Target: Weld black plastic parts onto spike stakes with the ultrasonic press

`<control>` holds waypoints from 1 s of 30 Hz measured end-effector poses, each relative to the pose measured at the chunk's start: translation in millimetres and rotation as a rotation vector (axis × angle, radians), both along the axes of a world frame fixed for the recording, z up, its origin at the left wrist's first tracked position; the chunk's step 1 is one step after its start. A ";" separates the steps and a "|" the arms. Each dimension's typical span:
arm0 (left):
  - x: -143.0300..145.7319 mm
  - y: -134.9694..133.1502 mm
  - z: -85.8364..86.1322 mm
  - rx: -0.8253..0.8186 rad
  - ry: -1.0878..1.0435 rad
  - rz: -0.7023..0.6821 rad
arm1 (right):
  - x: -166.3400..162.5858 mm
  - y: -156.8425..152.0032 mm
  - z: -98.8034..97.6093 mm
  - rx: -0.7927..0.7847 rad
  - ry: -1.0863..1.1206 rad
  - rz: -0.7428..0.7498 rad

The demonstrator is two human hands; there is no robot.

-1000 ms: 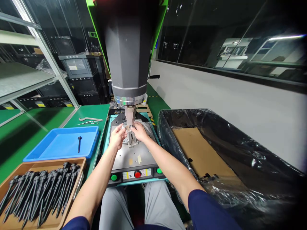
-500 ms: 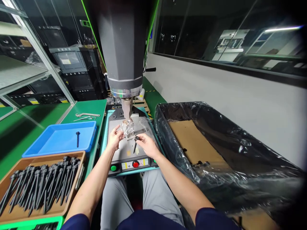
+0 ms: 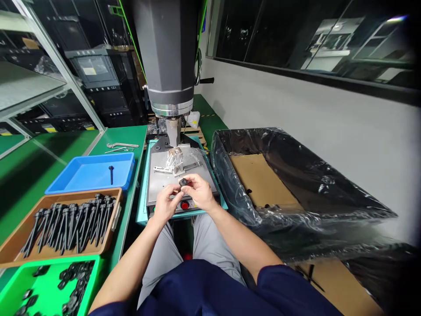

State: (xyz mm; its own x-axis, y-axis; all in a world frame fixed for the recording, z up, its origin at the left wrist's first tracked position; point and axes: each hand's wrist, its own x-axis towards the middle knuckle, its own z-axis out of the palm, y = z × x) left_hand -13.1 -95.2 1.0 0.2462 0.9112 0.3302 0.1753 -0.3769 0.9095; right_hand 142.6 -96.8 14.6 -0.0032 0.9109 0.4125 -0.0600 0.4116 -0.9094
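Note:
My right hand [image 3: 199,192] pinches a black spike part by its round head [image 3: 183,181], just above the front of the press's grey base plate [image 3: 162,182]. My left hand [image 3: 167,203] is curled beside it, fingertips touching the same part near the red button [image 3: 184,205]. Behind my hands, the small metal fixture [image 3: 175,164] under the press horn [image 3: 173,129] is draped in clear plastic film.
A blue tray [image 3: 88,173] holds one black spike. A brown tray [image 3: 62,224] holds several black spikes, and a green bin [image 3: 49,281] holds small black caps. A large box lined with black plastic [image 3: 283,175] stands to the right. Wrenches [image 3: 122,145] lie behind the blue tray.
Both hands came back from the fixture toward the front of the press. My right hand brought the black spike part with it, and my left hand joined it on the part.

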 end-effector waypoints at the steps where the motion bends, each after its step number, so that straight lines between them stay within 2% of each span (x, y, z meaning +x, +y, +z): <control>1: 0.1 -2.9 0.5 -0.013 0.008 0.010 | -1.8 -1.4 -0.2 -0.024 0.015 -0.003; 4: -1.5 -8.2 -2.5 -0.107 -0.059 0.032 | -4.6 -5.8 0.8 -0.090 -0.031 0.012; 7: -5.1 -15.2 -3.0 -0.233 -0.148 -0.010 | -6.7 -10.4 1.8 -0.163 -0.113 0.098; 11: -11.8 -26.6 4.7 -0.352 -0.193 -0.045 | -15.4 -14.4 1.5 -0.247 0.035 0.185; 15: -19.5 -33.1 10.4 -0.387 -0.237 -0.025 | -30.0 -14.7 3.3 -0.295 0.168 0.227; 20: -39.2 -42.2 17.5 -0.354 -0.218 0.017 | -52.6 -15.0 4.1 -0.331 0.158 0.234; 23: -70.1 -45.5 26.6 -0.296 -0.085 0.122 | -60.0 -16.7 2.7 -0.350 0.092 0.268; 25: -103.7 -45.2 33.3 -0.245 0.061 0.267 | -57.3 -17.4 0.9 -0.403 0.069 0.293; 28: -170.9 -43.5 40.6 -0.185 0.358 0.550 | -40.7 -19.5 -3.5 -0.449 0.038 0.310; 30: -220.7 -41.7 41.4 -0.207 0.543 0.736 | -24.4 -22.9 -7.7 -0.466 0.016 0.284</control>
